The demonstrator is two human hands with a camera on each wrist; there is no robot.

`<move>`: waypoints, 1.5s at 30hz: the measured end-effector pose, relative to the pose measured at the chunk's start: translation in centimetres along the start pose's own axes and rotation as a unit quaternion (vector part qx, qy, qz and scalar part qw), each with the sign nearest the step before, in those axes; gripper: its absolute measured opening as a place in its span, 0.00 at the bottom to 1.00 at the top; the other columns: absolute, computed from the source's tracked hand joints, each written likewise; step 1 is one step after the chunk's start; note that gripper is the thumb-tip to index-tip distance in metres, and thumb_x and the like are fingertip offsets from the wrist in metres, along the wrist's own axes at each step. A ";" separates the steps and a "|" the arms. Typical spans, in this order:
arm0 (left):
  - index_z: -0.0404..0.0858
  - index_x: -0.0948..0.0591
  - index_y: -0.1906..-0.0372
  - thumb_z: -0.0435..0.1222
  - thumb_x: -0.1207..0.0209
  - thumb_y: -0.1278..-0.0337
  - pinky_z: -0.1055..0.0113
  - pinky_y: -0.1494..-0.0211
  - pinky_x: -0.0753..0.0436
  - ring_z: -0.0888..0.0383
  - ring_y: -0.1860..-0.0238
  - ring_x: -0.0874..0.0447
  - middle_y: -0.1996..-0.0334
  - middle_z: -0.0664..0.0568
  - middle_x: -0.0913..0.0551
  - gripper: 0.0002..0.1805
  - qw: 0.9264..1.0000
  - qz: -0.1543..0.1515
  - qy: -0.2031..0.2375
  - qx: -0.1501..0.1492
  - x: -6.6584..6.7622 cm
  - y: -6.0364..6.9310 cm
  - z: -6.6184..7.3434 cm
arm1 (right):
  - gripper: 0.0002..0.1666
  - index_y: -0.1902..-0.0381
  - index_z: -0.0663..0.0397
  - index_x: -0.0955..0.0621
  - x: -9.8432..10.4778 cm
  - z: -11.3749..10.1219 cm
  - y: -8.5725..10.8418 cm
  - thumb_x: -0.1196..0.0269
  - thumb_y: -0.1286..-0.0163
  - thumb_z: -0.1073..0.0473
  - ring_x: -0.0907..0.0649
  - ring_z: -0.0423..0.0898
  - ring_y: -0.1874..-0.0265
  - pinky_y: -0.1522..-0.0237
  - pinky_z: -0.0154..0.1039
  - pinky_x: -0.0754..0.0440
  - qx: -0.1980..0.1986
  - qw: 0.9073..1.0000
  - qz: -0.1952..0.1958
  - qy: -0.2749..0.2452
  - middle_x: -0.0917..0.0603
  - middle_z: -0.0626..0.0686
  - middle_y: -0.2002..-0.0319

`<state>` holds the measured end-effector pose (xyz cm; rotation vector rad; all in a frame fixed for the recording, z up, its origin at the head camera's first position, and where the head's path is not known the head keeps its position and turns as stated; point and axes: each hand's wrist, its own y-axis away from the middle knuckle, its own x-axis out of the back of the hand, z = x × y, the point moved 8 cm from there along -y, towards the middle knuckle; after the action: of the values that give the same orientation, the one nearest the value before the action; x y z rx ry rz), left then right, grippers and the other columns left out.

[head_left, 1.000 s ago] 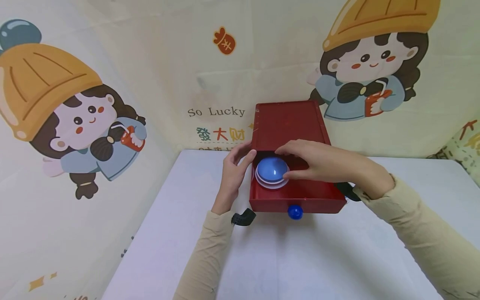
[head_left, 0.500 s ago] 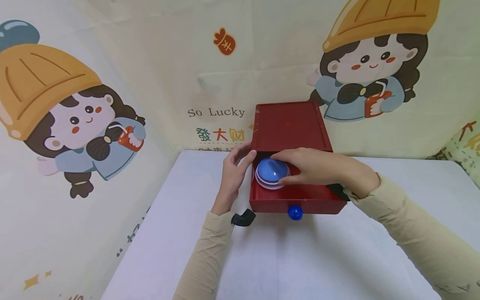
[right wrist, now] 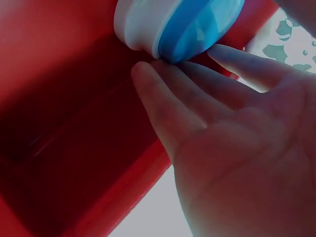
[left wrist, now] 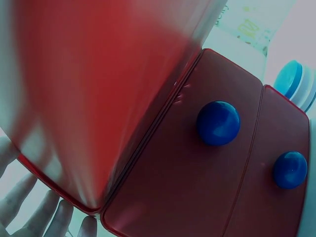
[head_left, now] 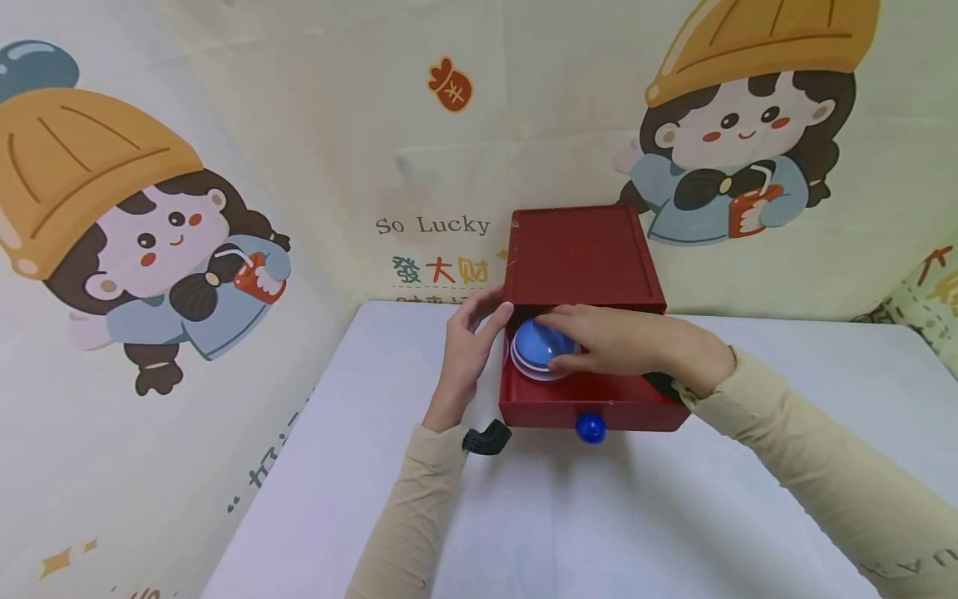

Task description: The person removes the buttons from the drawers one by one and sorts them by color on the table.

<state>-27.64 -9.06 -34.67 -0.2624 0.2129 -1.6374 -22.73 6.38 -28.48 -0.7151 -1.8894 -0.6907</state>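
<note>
Tabletop [head_left: 569, 516] fills the lower middle of the head view, bearing a red box [head_left: 580, 258] right of centre with a drawer [head_left: 606, 387] pulled out. Over that drawer the right hand [head_left: 636, 339] has its fingers nearly straight, tips at the container, while the left hand [head_left: 467, 345], fingers extended, rests along the box's left side. The round blue-and-white container [head_left: 537, 343] sits in the drawer's left part, above a smaller blue knob [head_left: 591, 428] on its front.

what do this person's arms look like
The left sleeve and right sleeve are beige and wrinkled; dark lettering marks the right one. Left grip and right grip are gloveless, with a black curved piece beside the left, another black piece near the right.
</note>
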 end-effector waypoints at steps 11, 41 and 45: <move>0.50 0.23 0.36 0.45 0.39 0.34 0.54 0.32 0.26 0.58 0.37 0.25 0.41 0.55 0.20 0.23 1.000 0.001 -0.004 0.002 0.0 0.0 -0.1 | 0.45 0.23 0.59 0.42 -0.7 0.1 -0.7 0.36 0.30 0.51 0.32 0.59 0.31 0.39 0.56 0.22 0.024 0.999 -0.002 0.024 0.35 0.61 0.29; 0.53 0.23 0.37 0.46 0.38 0.35 0.56 0.33 0.25 0.60 0.38 0.25 0.42 0.58 0.20 0.22 1.000 0.002 -0.008 0.011 0.1 -0.1 -0.2 | 0.42 0.26 0.56 0.37 -0.4 -0.6 0.3 0.34 0.32 0.52 0.28 0.56 0.35 0.43 0.52 0.18 0.044 0.998 0.006 0.042 0.32 0.58 0.34; 0.49 0.23 0.35 0.46 0.38 0.35 0.56 0.34 0.24 0.60 0.38 0.25 0.42 0.58 0.20 0.24 1.000 0.003 -0.010 0.012 0.1 0.0 -0.3 | 0.43 0.27 0.56 0.35 -0.4 -0.6 0.3 0.32 0.34 0.51 0.26 0.56 0.36 0.42 0.53 0.19 0.050 0.998 0.013 0.044 0.29 0.57 0.34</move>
<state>-27.71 -9.16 -34.91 -0.2590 0.1789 -1.6301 -22.05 6.06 -28.58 -0.6338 -1.8179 -0.5982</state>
